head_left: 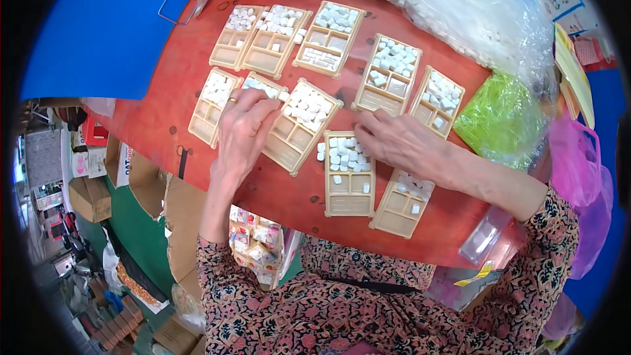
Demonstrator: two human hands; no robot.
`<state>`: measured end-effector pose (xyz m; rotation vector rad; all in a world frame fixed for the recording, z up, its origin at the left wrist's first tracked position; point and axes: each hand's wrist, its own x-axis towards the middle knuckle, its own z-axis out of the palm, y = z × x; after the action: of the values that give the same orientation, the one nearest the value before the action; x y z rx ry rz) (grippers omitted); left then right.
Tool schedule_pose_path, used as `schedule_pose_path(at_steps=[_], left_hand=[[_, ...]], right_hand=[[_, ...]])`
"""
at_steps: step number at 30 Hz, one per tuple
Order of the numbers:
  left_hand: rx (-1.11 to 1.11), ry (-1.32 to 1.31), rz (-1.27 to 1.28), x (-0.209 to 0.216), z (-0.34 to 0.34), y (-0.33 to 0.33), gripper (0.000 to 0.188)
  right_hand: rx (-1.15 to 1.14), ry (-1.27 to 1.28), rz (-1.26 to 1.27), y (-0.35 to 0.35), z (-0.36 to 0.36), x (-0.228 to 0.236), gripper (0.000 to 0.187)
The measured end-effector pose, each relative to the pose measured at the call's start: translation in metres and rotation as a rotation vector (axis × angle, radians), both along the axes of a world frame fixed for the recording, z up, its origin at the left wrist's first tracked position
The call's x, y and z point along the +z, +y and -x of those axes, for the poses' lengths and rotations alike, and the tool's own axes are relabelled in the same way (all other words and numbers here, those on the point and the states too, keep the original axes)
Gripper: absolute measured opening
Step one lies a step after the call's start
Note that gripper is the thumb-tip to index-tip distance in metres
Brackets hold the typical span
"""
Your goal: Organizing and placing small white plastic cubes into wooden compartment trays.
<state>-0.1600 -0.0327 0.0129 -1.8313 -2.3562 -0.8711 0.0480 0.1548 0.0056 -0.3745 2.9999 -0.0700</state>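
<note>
Several beige divided trays hold small white cubes, mostly heaped in their largest compartments. My left hand (244, 130) bends over a tray (264, 84), hiding most of it, with fingers curled together; a white cube (284, 96) shows beside the fingertips. Right of it lies a fuller tray (284, 150). My right hand (397, 139) reaches over the upper right corner of a near tray (350, 205), fingers bent and closed. What either hand pinches is hidden. Under my right forearm another tray (393, 222) is partly covered.
More filled trays (327, 41) stand farther back on the red table (289, 200). A large clear bag of white cubes (453, 16) lies at the back right, beside a green plastic bag (499, 115). A clear plastic box (484, 235) sits at the near right edge.
</note>
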Motion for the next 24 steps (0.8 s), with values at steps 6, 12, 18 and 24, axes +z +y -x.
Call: schedule_pose_path(at_steps=[6, 12, 18, 24], left_hand=[[-0.152, -0.031, 0.010, -0.001, -0.011, 0.018, 0.024], [-0.223, -0.085, 0.114, -0.010, -0.018, 0.032, 0.023], [-0.205, -0.163, 0.081, -0.016, -0.018, 0.036, 0.012], [-0.112, -0.379, 0.069, -0.014, -0.018, 0.030, 0.008]], right_hand=[[-0.055, 0.082, 0.156, -0.003, -0.003, 0.001, 0.025], [-0.130, 0.090, 0.330, -0.002, -0.007, -0.002, 0.025], [-0.270, 0.085, 0.458, 0.010, -0.009, 0.011, 0.015], [-0.277, -0.091, 0.468, 0.025, -0.010, 0.023, 0.014]])
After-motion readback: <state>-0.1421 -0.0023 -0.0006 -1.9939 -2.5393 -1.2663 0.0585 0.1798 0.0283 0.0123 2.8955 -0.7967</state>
